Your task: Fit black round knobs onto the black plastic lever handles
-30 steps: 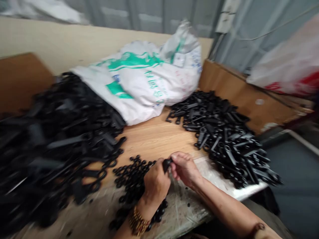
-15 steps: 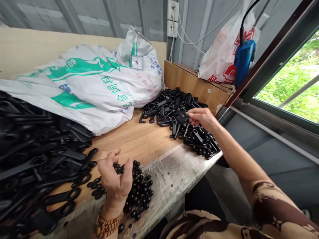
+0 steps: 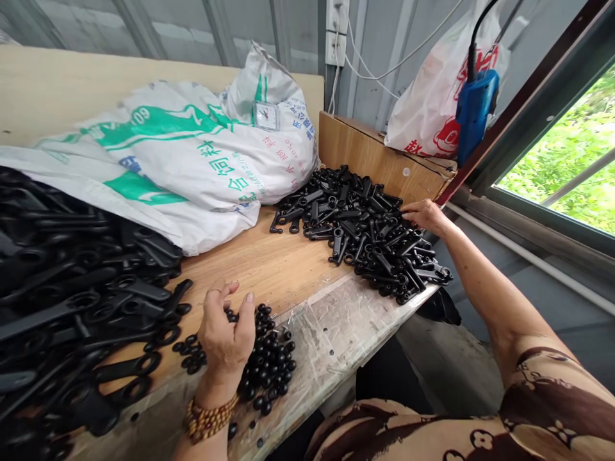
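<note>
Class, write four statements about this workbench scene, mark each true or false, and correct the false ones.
1. The person's left hand is at the small, round, shiny black balls. True.
2. The person's right hand is also at those balls. False: it is at the right-hand heap of black lever-shaped parts.
3. The brown beaded bracelet is on the right wrist. False: it is on the left wrist.
4. The white sack with green printing lies behind the balls. True.

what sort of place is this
Probably a small workshop: a heap of black lever-like parts and a pile of black balls share a worn worktable beside a ribbed wall.
</note>
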A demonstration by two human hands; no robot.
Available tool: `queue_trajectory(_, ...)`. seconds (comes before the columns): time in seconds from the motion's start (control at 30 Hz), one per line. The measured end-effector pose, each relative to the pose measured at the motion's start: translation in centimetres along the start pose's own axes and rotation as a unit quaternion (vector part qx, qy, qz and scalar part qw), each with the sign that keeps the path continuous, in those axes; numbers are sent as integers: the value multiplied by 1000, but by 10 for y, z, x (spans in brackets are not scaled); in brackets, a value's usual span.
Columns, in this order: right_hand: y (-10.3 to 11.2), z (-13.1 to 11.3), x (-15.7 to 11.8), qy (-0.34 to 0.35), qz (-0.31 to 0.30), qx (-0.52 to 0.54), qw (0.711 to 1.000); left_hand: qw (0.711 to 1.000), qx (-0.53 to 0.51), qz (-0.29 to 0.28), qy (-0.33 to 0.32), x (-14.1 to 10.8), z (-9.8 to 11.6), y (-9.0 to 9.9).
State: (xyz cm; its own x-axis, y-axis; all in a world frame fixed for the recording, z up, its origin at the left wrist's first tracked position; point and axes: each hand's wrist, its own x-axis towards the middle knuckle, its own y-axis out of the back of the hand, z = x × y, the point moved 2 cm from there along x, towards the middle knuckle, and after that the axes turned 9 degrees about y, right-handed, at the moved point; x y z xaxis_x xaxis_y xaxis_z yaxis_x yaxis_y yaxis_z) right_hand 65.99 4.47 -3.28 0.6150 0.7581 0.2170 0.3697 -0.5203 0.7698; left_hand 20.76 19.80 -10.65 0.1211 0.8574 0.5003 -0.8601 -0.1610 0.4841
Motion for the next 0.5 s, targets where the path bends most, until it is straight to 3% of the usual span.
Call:
queue_trajectory(0.13,-3,-4,-4,20,-24,31,999,1000,5,26,8,3,-1,5)
queue_trajectory(0.23,-1,0,-11,41,31,53,997,999,-6,37,13,5,-3,9)
queue_trajectory(0.33,1,10,-16,28,81,-31,996,999,-21,43,14,7,-8,10)
queue_trajectory(0.5,0,5,-27,-5,46,-153,987,997,-37,59,17,8,-14,8)
